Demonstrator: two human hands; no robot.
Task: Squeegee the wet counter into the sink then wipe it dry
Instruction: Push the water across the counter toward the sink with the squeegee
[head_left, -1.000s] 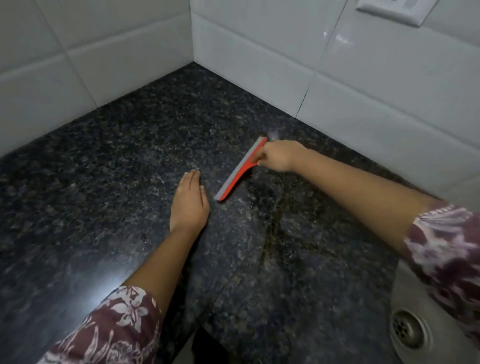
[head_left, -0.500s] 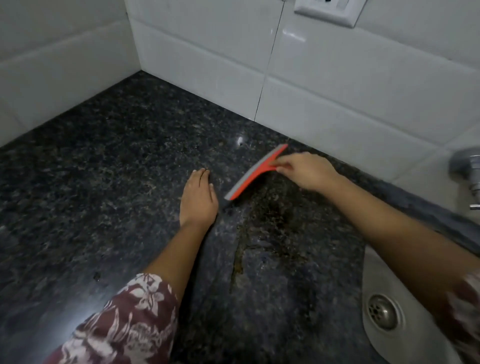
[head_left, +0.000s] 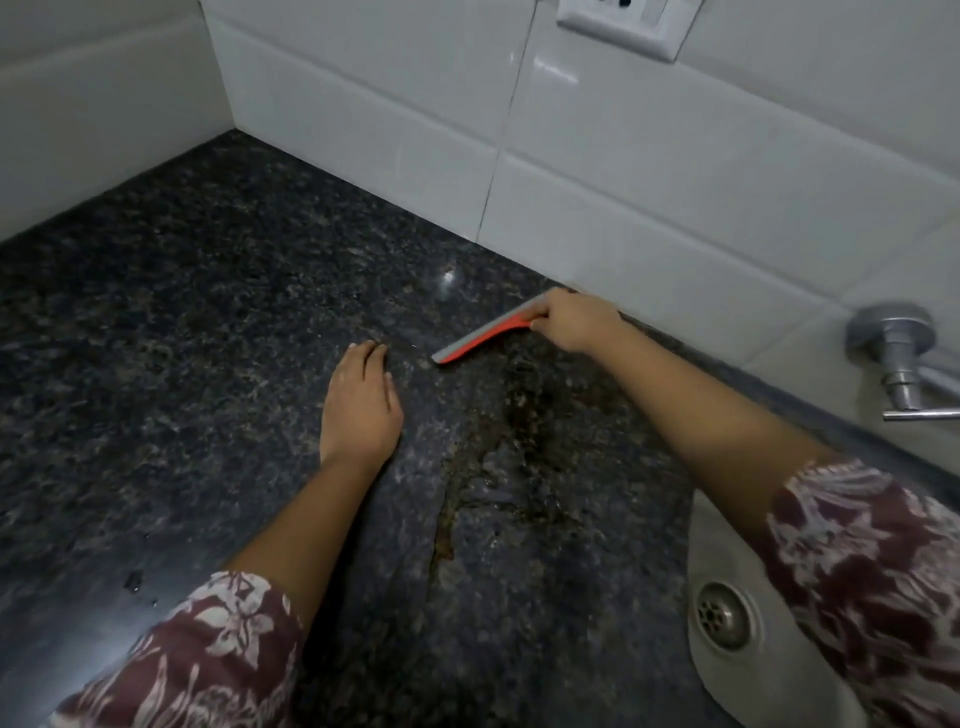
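Observation:
My right hand (head_left: 574, 322) grips a red squeegee with a grey blade (head_left: 475, 341), its edge down on the dark speckled granite counter (head_left: 208, 312) near the back wall. A streak of pooled water (head_left: 498, 457) runs from under the squeegee toward me. My left hand (head_left: 361, 408) lies flat, palm down, on the counter just left of the blade's tip, holding nothing. The white sink (head_left: 753, 686) with its metal drain (head_left: 724, 621) sits at the lower right, partly covered by my right sleeve.
White tiled walls (head_left: 649, 171) meet in a corner at the back left. A wall socket (head_left: 621, 23) sits above the counter. A chrome tap (head_left: 901, 353) juts from the wall at the right, above the sink. A few water drops (head_left: 132, 579) lie near the front left.
The view has swung right, bringing the tap and more of the sink into sight. My right hand has drawn the squeegee a little to the right along the back wall. The left hand stays flat.

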